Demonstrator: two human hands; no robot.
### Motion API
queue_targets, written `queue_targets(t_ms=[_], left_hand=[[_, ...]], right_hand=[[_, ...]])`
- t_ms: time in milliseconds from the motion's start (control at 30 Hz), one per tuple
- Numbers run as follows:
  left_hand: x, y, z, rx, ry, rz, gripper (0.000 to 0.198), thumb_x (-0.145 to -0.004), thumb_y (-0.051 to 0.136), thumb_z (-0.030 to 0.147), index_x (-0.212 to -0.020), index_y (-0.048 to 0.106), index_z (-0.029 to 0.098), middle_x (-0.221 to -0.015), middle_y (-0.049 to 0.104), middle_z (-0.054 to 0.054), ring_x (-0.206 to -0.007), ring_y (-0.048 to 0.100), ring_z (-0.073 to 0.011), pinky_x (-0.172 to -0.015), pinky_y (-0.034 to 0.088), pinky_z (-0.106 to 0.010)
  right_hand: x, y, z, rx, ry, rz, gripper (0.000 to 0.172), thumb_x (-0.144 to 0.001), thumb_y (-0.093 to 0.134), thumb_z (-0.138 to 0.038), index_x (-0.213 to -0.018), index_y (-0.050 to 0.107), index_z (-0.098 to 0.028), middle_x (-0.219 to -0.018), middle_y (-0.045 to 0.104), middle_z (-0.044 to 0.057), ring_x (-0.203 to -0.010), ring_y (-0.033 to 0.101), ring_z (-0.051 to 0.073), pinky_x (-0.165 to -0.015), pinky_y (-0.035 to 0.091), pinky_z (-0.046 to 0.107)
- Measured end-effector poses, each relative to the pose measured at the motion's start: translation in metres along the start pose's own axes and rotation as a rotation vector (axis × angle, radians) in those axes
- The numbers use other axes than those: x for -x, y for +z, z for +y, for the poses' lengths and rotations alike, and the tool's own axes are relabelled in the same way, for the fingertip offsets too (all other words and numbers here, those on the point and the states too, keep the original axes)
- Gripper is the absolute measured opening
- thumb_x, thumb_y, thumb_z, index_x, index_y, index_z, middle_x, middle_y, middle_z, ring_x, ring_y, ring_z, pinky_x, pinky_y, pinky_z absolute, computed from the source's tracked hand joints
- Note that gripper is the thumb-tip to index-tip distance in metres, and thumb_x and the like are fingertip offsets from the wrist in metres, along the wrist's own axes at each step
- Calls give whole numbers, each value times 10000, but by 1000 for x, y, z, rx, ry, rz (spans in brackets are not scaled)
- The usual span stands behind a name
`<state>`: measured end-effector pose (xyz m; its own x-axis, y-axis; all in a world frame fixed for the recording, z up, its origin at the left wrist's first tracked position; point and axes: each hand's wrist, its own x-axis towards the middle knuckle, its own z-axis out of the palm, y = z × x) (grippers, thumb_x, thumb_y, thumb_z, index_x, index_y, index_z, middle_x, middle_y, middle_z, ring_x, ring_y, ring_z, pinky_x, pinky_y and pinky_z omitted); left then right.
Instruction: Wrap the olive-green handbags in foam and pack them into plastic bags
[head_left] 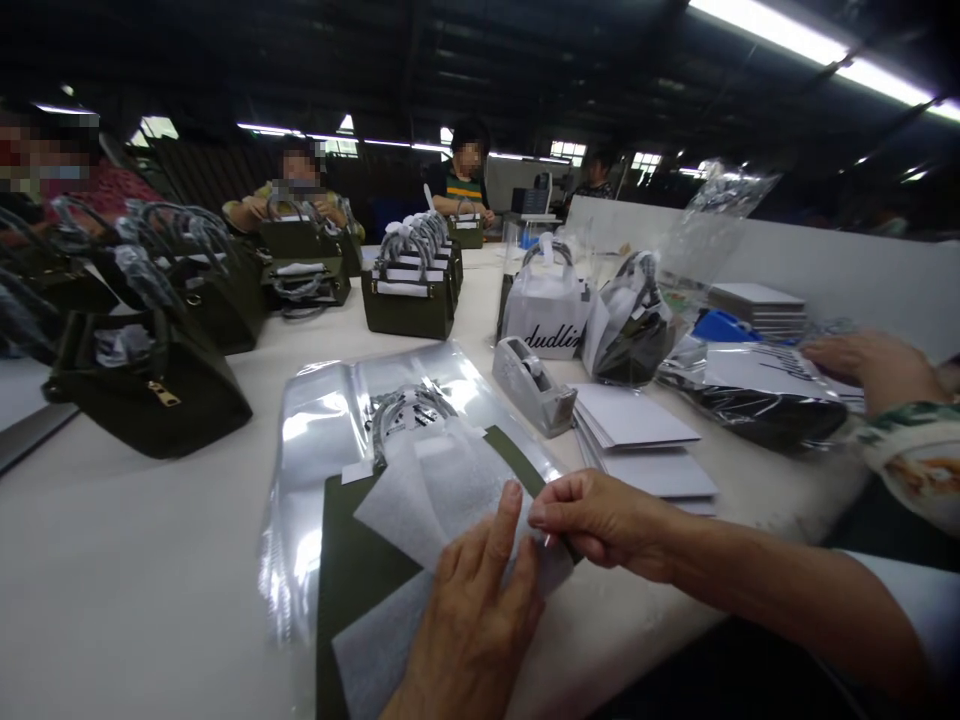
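Observation:
A dark green handbag lies flat in front of me on a stack of clear plastic bags. Its wrapped handles point away from me. White tissue paper is spread over the bag's face. My left hand presses on the tissue with its fingers apart. Beside it, at the tissue's right edge, my right hand is closed in a pinch; what sits between its fingertips is too small to make out. A grey tape dispenser stands just beyond the handbag.
White boards are stacked right of the dispenser. Behind stand tissue-wrapped handbags in clear plastic. More green handbags stand along the table's left and middle. At right, a co-worker's hand rests by a plastic-wrapped bag. Several people sit farther back.

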<state>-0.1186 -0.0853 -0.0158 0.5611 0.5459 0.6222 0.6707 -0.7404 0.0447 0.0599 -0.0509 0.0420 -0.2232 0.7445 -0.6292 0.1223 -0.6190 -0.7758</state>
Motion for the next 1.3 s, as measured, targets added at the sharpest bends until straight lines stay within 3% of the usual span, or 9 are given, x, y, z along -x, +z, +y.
queue_targets(t_ms=[300,433,567,767,933,1000,1100,1200,1300], left_hand=[[-5,-4,1,81,-59,-190,318,-750,504,171,-1061,549,222,-1244,523,-41,-1092,476,-262,-835,445,-419],[-8,-7,1,171,-112,-144,439,-691,530,140,-1127,491,177,-1181,551,-56,-1059,479,-246,-853,435,-395],[-10,-8,1,161,-108,-97,566,-649,558,130,-1197,422,91,-1068,582,-100,-998,495,-245,-826,445,-381],[-5,-7,-1,119,-65,-200,417,-739,524,203,-1155,487,197,-1240,521,-31,-1092,452,-243,-881,413,-394],[-6,-6,-2,80,-28,-248,311,-791,494,238,-1098,537,250,-1270,490,-50,-1116,439,-261,-874,420,-416],[-6,-7,-3,57,-1,-252,306,-796,487,226,-1095,544,261,-1283,472,-70,-1124,436,-278,-864,424,-430],[-3,-7,-4,21,68,-268,331,-806,476,193,-1123,530,271,-1314,426,-106,-1158,411,-305,-854,430,-442],[-1,-9,-4,4,119,-275,361,-807,482,181,-1149,511,294,-1325,392,-128,-1169,401,-323,-837,444,-458],[-4,-14,-1,16,110,-257,353,-807,500,191,-1141,517,306,-1277,424,-122,-1159,414,-313,-847,450,-464]], right_hand=[[-2,7,-7,206,39,27,172,-692,587,-257,-615,543,-110,-564,555,-16,-315,307,-6,-297,135,134],[6,8,-7,218,69,24,132,-655,601,-215,-750,548,-140,-526,480,-60,-339,309,8,-314,164,135],[16,15,-5,182,66,125,306,-612,598,-152,-878,452,-187,-517,417,-98,-350,314,21,-318,179,141],[22,17,0,101,89,190,351,-605,579,-123,-871,365,-205,-527,430,-100,-340,313,22,-307,147,132],[38,7,15,25,151,79,282,-687,540,-191,-901,356,-191,-626,575,-27,-333,305,18,-287,166,127],[46,-1,16,24,68,77,219,-750,523,-274,-895,388,-181,-627,562,-30,-331,311,15,-287,190,125],[49,-7,8,53,-241,154,249,-794,531,-370,-901,438,-165,-668,552,-22,-431,444,38,-367,350,142],[31,5,-6,-42,-533,136,283,-823,519,-402,-952,476,-153,-828,585,26,-723,584,99,-695,500,242],[-5,32,-16,-218,-752,-3,358,-853,458,-466,-1044,497,-166,-1027,581,65,-997,555,148,-952,398,330]])
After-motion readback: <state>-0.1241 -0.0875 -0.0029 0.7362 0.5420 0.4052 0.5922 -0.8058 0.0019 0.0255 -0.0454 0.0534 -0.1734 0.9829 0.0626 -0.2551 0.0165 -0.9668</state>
